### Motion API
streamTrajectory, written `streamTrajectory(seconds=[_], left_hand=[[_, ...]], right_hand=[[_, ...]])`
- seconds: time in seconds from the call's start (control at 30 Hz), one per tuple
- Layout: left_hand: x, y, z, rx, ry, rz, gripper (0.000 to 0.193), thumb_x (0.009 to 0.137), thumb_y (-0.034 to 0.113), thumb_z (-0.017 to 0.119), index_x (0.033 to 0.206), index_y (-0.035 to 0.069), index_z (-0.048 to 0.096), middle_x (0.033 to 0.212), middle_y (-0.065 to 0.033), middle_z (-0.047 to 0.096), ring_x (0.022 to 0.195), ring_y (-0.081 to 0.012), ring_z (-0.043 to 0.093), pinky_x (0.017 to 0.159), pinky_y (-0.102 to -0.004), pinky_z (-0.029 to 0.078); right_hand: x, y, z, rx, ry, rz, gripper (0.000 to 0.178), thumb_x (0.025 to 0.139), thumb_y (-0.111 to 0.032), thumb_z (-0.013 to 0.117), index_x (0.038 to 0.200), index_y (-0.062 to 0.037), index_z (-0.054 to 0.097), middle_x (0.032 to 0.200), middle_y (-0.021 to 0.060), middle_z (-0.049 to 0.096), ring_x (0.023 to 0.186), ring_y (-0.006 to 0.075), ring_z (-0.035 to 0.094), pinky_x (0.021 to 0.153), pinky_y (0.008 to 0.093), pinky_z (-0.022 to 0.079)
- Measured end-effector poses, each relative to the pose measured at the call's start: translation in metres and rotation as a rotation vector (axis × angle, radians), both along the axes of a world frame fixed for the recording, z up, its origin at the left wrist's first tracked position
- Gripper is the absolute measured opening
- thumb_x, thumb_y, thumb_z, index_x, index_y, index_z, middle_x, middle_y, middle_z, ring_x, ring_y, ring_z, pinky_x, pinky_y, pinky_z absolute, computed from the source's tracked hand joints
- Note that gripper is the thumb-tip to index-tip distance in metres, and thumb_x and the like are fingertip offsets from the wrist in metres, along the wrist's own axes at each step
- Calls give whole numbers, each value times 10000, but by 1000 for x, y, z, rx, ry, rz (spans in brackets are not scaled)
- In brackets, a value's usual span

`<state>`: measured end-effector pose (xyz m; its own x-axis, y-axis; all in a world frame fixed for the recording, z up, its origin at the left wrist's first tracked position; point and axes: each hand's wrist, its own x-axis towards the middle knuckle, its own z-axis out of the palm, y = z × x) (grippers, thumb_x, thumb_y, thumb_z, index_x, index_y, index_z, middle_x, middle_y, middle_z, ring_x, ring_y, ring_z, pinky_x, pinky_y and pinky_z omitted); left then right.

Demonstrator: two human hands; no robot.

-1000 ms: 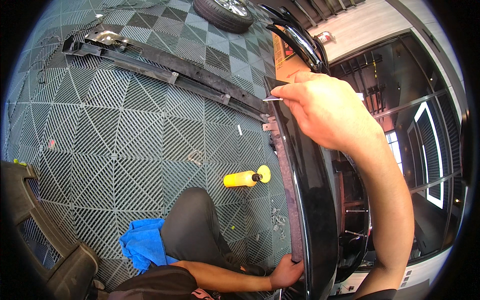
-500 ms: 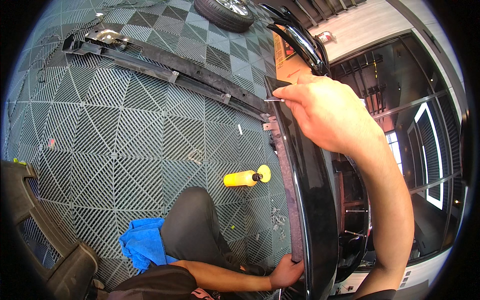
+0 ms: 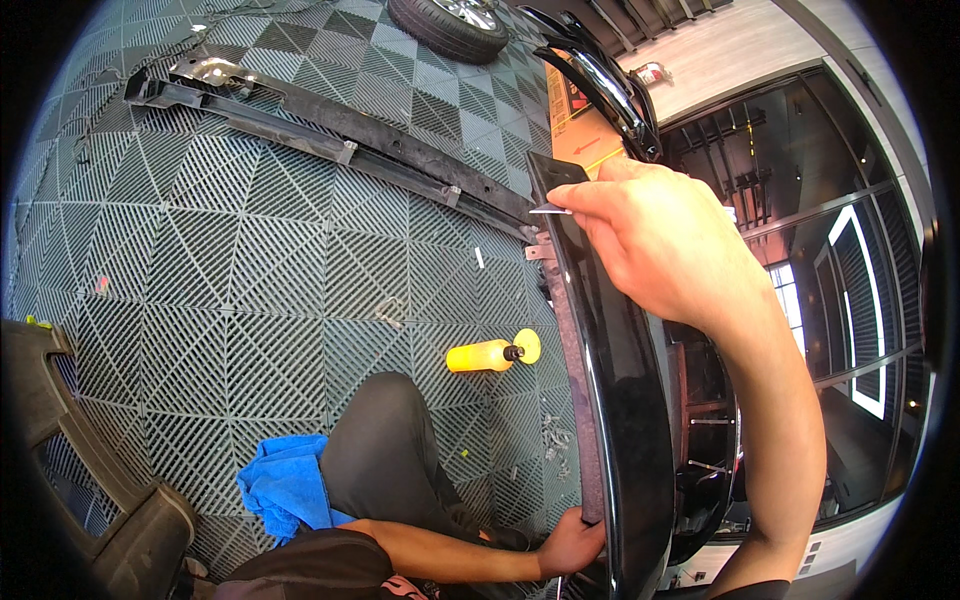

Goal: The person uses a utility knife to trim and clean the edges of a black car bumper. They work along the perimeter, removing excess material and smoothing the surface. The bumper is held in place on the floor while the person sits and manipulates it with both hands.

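Note:
A long glossy black car trim panel [image 3: 628,400] stands lengthwise to my right, its inner edge lined with a dull, dusty strip. Near the panel's far end, my right hand [image 3: 650,235] pinches a small, thin, flat blade-like piece [image 3: 550,210]. This piece lies against the panel's edge, and its exact kind is unclear. At the near end my left hand [image 3: 572,548] is closed round the panel's inner edge, some of its fingers hidden behind it. Something thin and shiny shows just below that hand, too small to name.
A yellow spray bottle [image 3: 480,356] lies on the grey tiled floor. A blue cloth [image 3: 285,485] rests by my knee. Long dark trim pieces [image 3: 330,145] lie ahead, with a wheel [image 3: 450,28] and a cardboard box [image 3: 582,135] beyond. A brown-black plastic part [image 3: 110,480] is at left.
My right hand has slid a little toward me along the panel edge, with the thin piece still pinched. My left hand stays where it was.

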<state>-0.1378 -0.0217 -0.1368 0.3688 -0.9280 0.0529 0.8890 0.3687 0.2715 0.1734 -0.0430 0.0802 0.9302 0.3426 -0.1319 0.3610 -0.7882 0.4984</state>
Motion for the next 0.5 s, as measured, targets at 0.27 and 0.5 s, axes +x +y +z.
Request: streamTrajectory(seconds=[0.27, 0.5], left_hand=[[-9, -3, 0, -13, 34, 46, 240, 1037, 122, 543, 1098, -73, 669, 957, -69, 729, 867, -116, 659, 759, -286, 544], [-11, -3, -2, -15, -4, 81, 237, 1036, 124, 547, 1092, -70, 669, 947, -65, 724, 860, -112, 654, 753, -286, 542]], right_hand=[[-9, 1, 4, 1, 4, 33, 204, 909, -167, 628, 1060, -82, 737, 864, 139, 678, 834, 315, 702, 740, 418, 572], [-17, 6, 7, 26, 14, 12, 218, 901, -158, 642, 1078, -74, 738, 865, 136, 667, 821, 314, 699, 735, 412, 571]])
